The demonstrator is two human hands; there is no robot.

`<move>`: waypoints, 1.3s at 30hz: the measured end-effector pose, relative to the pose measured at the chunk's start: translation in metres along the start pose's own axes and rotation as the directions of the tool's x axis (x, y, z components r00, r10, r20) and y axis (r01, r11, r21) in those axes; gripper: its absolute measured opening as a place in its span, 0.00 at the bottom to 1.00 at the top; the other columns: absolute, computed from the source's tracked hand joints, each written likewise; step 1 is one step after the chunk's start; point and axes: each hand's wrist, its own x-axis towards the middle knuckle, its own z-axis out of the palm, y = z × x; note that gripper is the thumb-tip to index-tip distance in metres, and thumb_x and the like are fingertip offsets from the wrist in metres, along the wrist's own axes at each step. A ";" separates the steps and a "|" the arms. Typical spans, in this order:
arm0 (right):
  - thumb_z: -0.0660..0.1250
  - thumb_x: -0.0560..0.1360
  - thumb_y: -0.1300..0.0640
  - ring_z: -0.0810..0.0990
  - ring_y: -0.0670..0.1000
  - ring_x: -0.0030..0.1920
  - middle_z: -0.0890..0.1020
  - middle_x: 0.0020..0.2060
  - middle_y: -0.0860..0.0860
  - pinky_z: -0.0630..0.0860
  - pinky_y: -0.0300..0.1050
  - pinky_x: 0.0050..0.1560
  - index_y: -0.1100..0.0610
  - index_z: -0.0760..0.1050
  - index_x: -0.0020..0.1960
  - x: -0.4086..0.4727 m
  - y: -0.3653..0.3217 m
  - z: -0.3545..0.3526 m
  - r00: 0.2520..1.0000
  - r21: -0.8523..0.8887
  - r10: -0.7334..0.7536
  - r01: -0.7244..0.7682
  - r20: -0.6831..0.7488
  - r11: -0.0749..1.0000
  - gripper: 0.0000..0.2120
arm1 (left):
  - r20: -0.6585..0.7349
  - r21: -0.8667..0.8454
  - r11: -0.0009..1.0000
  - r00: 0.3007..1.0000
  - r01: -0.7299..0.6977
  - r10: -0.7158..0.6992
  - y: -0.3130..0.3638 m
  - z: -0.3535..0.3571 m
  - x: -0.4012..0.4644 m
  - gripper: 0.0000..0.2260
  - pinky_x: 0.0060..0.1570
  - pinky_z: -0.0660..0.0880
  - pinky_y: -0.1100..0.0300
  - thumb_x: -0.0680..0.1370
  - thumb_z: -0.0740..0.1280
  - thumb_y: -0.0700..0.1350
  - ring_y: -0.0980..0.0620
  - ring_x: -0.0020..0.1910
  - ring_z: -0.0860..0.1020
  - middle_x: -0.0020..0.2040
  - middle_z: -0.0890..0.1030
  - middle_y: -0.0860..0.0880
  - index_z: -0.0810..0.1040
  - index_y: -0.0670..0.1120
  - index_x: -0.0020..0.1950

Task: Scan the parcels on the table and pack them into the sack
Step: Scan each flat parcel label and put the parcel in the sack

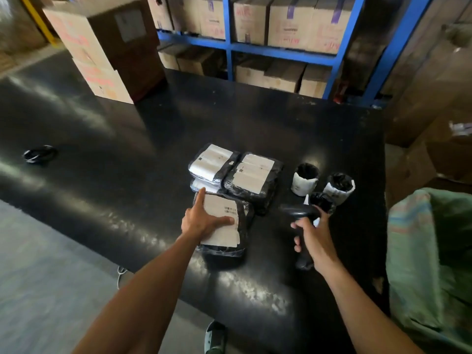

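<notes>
Nearest the tabletop's near edge, the left hand lies on the closest parcel, a black plastic-wrapped packet with its white shipping label facing up. The forefinger runs along the label's left edge and the thumb presses across its lower part, apparently to hold the packet flat and steady with the barcode clear. Just to the right, the right hand is wrapped around the grip of a black handheld scanner, whose head points left toward that label; judging from this, the scan is the step in hand.

Off the right edge of the tabletop stands the green woven sack, mouth open and close by for dropping parcels in.

Further in, toward the middle, two more flat black parcels lie side by side, labels up, on top of others. Right of them stand three small rolled parcels with white labels round them, one partly hidden behind the scanner.

At the far left corner are stacked cardboard boxes.
</notes>
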 end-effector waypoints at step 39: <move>0.64 0.81 0.41 0.81 0.40 0.32 0.84 0.45 0.48 0.77 0.40 0.34 0.37 0.67 0.68 -0.048 -0.058 0.153 0.831 -0.317 -0.421 0.535 0.363 0.783 0.17 | -0.330 -0.271 0.932 0.933 -0.239 0.143 -0.027 -0.059 0.022 0.55 0.56 0.76 0.48 0.58 0.79 0.66 0.42 0.54 0.77 0.55 0.70 0.47 0.48 0.72 0.76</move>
